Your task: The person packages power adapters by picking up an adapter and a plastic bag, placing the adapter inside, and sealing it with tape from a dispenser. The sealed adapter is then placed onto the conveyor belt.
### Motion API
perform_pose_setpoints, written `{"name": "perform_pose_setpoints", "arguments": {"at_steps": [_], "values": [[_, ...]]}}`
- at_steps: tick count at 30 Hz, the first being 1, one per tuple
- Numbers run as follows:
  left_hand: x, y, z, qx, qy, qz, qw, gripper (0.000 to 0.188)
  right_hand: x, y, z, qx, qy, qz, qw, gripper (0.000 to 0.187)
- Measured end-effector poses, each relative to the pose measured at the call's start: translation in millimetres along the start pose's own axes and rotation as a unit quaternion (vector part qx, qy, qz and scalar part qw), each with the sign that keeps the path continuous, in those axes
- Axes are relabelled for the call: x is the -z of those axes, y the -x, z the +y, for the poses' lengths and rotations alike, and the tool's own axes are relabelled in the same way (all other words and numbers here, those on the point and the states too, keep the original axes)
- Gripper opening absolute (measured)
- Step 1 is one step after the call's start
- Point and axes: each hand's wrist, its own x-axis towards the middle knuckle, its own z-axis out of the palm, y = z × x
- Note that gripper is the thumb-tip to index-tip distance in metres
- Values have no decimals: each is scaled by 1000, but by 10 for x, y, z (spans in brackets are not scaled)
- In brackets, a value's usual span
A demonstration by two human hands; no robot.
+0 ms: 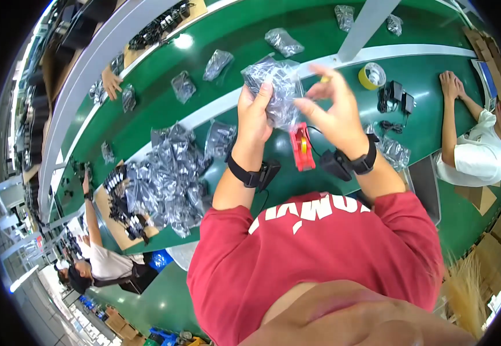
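Note:
Above the bench, my left hand [254, 112] is closed on a clear plastic bag [279, 86], thumb on its front. Dark contents show faintly through the crinkled film; I cannot make out their kind. My right hand [337, 109] is just right of the bag, fingers apart and slightly blurred, the thumb tip close to the bag's edge. A small yellow spot shows by its fingers. Below the bag lies a red tape dispenser [303, 149] with a yellow roll. Left of my left forearm, another bagged item [220, 138] lies beside a large heap of bagged items [172, 179].
Several bagged items [217, 64] lie spaced along the green belt [239, 34] beyond a pale rail [216, 109]. At right are a yellow tape roll [371, 76], black power adapters [397, 95] and a seated person [478, 141]. Other people's hands [111, 82] reach in at left.

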Motion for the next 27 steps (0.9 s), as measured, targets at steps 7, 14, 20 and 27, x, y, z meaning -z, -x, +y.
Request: {"name": "perform_pose_setpoints", "arguments": {"at_steps": [7, 14, 20, 27], "values": [[15, 697, 78, -24, -145, -15, 989, 39, -47, 244, -44, 130, 87, -53, 986, 26], [95, 1005, 296, 38, -203, -107, 973, 63, -160, 519, -91, 86, -101, -69, 989, 25], [112, 1125, 316, -74, -473, -4, 878, 56, -257, 699, -173, 115, -75, 26, 990, 27], [73, 1281, 58, -105, -340, -37, 934, 61, -349, 797, -126, 240, 113, 81, 961, 24]]}}
